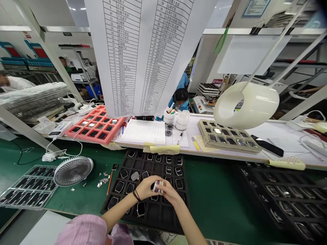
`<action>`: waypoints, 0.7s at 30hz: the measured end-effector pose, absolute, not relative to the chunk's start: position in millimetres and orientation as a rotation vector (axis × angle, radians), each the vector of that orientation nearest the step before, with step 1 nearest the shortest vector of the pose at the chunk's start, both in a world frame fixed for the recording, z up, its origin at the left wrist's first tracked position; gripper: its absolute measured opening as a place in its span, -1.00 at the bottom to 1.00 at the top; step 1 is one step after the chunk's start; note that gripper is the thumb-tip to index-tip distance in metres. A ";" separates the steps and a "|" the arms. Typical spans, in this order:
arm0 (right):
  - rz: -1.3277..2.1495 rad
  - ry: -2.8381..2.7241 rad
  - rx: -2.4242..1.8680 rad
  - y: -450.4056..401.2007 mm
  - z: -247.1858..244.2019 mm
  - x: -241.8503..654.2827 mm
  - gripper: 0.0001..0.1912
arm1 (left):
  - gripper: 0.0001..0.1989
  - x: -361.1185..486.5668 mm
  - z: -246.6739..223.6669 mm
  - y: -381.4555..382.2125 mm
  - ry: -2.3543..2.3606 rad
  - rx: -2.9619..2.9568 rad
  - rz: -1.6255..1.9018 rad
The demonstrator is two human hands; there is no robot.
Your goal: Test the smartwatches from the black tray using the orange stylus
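Note:
Both my hands meet above a black foam tray (159, 212) on the green bench. My left hand (147, 188) and my right hand (169, 192) close their fingers round a small stack of pale, watch-sized pieces (158, 187) with purplish bands. Their exact kind is too small to tell. Smartwatch bodies lie in many of the tray's pockets, among them a watch (141, 209) below my left hand and a watch (180, 183) right of my right hand. Some watches at the back have lit screens. A pale grey square piece (135, 176) lies in the tray left of my hands.
A round fan (73, 171), a clear tray of dark parts (30, 185), an orange stick (109, 182) and scraps (103, 180) lie leftward. Black trays (288, 197) are stacked right. Pink tray (95, 124) and beige tray (228, 136) sit on the shelf; a printed sheet (143, 61) hangs ahead.

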State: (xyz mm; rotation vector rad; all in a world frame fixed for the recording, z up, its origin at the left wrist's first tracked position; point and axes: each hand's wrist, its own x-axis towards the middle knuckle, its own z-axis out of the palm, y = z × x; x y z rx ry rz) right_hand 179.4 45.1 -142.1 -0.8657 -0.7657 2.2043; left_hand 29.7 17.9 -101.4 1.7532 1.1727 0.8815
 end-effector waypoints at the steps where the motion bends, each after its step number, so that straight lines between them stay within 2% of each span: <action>1: 2.197 -0.753 -0.874 43.7 -144.6 178.8 -0.56 | -0.52 28.1 -101.1 17.4 1.168 1.701 0.890; 7: 2.185 -0.692 -0.936 46.2 -157.3 179.4 -0.55 | -0.48 9.1 -113.8 11.8 1.297 1.161 1.103; 11: 2.183 -0.675 -0.978 53.6 -166.2 179.3 -0.49 | -0.67 0.0 -141.2 8.4 1.376 0.637 1.262; 16: 2.151 -0.659 -1.057 53.8 -183.0 173.4 -0.50 | -0.83 0.8 -160.1 7.9 1.219 0.123 1.310; 21: 2.137 -0.683 -1.109 49.8 -192.4 170.0 -0.49 | -0.85 9.0 -162.0 10.5 1.010 -0.136 1.363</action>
